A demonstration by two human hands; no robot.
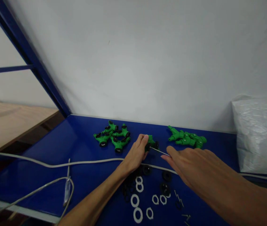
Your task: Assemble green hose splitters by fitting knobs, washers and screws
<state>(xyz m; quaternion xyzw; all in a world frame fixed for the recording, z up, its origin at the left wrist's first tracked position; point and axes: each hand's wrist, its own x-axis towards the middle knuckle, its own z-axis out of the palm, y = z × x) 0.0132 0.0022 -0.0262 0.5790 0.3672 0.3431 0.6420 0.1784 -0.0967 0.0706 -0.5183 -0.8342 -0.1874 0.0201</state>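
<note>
Over the blue surface (pixel 77 135), near assembled green fittings (pixel 118 143), gripping a black-and-green fitting (pixel 150 140) in the left hand (pixel 135 153) and holding a thin metal-shafted tool (pixel 159 151) to it with the right hand (pixel 188 160).

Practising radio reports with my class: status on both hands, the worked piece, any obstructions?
Left hand holding green fitting. Right hand gripping metal-shafted tool, tip at fitting. White cable passes under both hands, not across fitting.

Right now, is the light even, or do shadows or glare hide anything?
Head view: uneven, the wall brightest around its middle, dimmer toward the upper right; head view: pale glare streaks the plastic bundle; head view: black parts beside the left forearm merge into darkness.
</note>
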